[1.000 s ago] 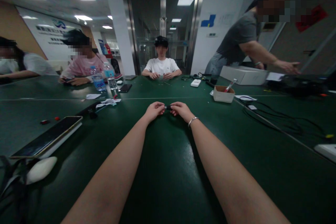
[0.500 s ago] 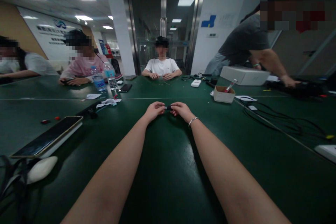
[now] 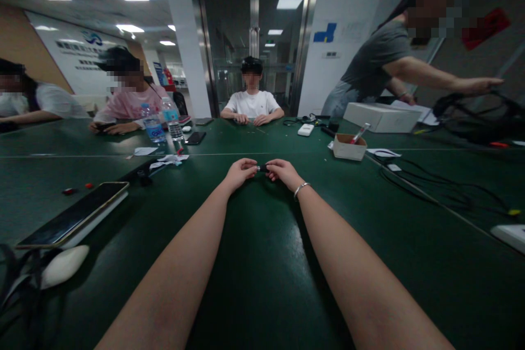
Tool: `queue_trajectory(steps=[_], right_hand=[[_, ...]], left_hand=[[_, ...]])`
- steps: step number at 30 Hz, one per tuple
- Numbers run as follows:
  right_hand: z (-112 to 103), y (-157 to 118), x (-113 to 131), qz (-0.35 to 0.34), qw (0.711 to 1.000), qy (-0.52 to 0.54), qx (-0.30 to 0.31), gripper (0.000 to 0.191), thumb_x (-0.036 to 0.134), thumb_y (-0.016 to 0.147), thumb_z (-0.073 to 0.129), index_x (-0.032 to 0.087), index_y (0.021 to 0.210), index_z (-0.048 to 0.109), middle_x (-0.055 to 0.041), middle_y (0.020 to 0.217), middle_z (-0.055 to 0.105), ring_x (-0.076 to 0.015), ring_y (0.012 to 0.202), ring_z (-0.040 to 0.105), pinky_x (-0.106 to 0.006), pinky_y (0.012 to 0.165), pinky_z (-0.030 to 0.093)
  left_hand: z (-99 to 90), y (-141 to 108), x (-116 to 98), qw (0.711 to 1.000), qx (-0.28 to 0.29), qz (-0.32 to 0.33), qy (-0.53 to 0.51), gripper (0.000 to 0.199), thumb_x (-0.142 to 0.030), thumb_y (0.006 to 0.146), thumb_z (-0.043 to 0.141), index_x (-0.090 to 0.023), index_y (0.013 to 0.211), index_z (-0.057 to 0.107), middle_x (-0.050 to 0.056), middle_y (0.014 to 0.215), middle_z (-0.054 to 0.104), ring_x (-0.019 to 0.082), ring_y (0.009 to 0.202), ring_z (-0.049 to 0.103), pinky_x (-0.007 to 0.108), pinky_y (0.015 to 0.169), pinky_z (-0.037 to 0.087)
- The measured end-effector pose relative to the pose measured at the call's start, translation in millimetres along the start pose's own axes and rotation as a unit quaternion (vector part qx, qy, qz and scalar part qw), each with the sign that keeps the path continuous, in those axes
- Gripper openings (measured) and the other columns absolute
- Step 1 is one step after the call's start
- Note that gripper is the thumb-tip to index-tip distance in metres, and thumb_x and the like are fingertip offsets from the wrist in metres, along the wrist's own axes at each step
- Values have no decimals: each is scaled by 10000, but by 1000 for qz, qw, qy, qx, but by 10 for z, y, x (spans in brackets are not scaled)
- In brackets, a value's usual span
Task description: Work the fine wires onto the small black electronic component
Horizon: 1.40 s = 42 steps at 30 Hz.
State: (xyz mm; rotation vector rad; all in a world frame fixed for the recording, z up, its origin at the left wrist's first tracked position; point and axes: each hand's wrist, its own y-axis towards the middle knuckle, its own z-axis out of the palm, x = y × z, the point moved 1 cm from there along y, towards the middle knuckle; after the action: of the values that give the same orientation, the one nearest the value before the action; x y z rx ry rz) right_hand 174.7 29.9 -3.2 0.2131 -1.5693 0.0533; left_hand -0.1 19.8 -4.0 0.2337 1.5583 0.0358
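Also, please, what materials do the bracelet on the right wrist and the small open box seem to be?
The bracelet looks like polished metal: silvery, with bright glints; which metal, I cannot tell. The small open box seems to be matt cardboard, from its dull, pale walls and brownish inside, though plastic is possible.

Head-worn camera — looks forward, down at hands [image 3: 262, 170].

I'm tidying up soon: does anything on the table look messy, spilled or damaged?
Mostly clutter: crumpled white scraps lie loose beyond the phone, a small red bit sits apart nearby, and black cables sprawl at right. No spill or damage shows.
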Motion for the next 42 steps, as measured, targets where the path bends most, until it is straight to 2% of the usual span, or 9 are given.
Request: queue_trajectory(steps=[4,9,12,17,22,24,31,36,42], right_hand=[[6,3,6,1,1000,-5,-4,70,45,819,579,104,855,595,2,517,619,-68,400,540,-147,401,460],[3,-8,11,0,1000,1,-5,66,50,830,571,106,855,595,1,522,621,-67,402,543,-143,401,461],[-5,-4,1,-2,1000,3,-1,65,52,825,583,103,861,600,-3,532,625,-64,410,546,-139,407,466],[-11,6,-9,0,1000,4,-1,64,55,822,593,107,858,600,0,530,623,-65,407,548,-141,406,470],[-10,-6,5,0,1000,2,-3,67,53,821,590,109,856,603,3,527,623,-64,406,548,-140,405,472],[-10,-9,6,0,1000,2,-2,66,56,816,600,108,856,606,4,528,622,-62,408,548,-139,409,473],[-10,1,-7,0,1000,4,0,67,55,822,582,107,860,600,0,529,623,-65,410,545,-140,404,466],[-9,12,-13,1,1000,0,1,46,76,834,583,104,857,611,-3,528,622,-64,413,544,-136,407,465],[-11,22,-25,3,1000,-5,3,35,97,846,585,103,859,616,-8,538,626,-69,417,546,-146,414,466]], left_hand=[[9,-1,-13,1000,-2,0,-13,318,-185,653,760,-127,934,623,78,907,659,132,774,619,299,733,501],[17,27,4,999,-8,-31,-32,230,-200,729,704,-122,921,602,54,786,649,117,685,620,278,692,497],[4,12,2,1000,5,-12,-16,286,-188,692,735,-125,941,610,49,775,646,119,698,615,276,693,494],[-3,1,-2,1000,8,0,-17,341,-204,641,770,-138,941,622,74,899,659,134,789,620,294,745,496],[5,41,36,1000,4,-19,-23,290,-252,685,743,-127,914,615,62,799,655,124,691,616,295,700,494],[3,36,35,1000,12,-8,-10,306,-230,669,752,-127,925,619,60,798,657,126,704,615,295,703,494],[-5,-43,-47,999,24,35,25,375,-192,603,766,-135,949,634,107,977,669,172,835,627,329,759,488],[-11,-38,-52,998,26,55,22,396,-178,562,778,-130,928,636,103,953,678,188,869,635,381,856,462],[-25,-17,-24,998,29,58,20,389,-171,561,774,-130,925,642,99,943,678,187,866,638,390,879,455]])
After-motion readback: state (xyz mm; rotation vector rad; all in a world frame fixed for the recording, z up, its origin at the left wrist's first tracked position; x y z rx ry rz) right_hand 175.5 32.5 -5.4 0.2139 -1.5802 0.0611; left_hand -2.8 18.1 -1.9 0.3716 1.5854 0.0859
